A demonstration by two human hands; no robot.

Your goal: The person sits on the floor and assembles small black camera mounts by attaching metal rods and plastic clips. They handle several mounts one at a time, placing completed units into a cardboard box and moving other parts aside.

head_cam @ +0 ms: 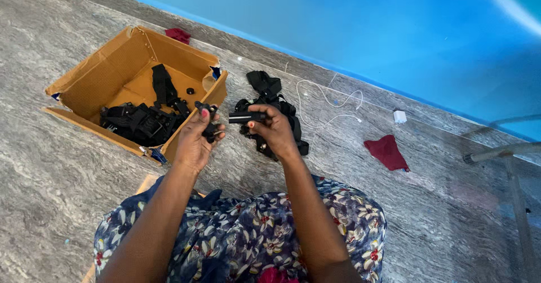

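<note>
A person seated on a grey marbled floor (56, 164) works over a heap of black gear at the centre of the frame. The left hand (197, 136) is closed around a small black clip piece (209, 126), fingertips pinching it just above the near corner of an open cardboard box (107, 63) at the upper left, which holds more black straps and buckles (141, 122). The right hand (273, 128) grips a short black cylinder (245, 116), thumb and fingers wrapped round one end while the other end points left toward the clip piece; the two parts sit near each other but apart. Behind the right hand lies a pile of black webbing (270, 91). Both held parts look like hard plastic: light, stiff, probably smooth enough to slip, so a firm pinch across their sides seems the safest hold. To the right of centre, a white cable (327, 100) runs to a small white plug (399, 116), and a dark red cloth (387, 151) lies flat on the floor near a blue wall (366, 23).
</note>
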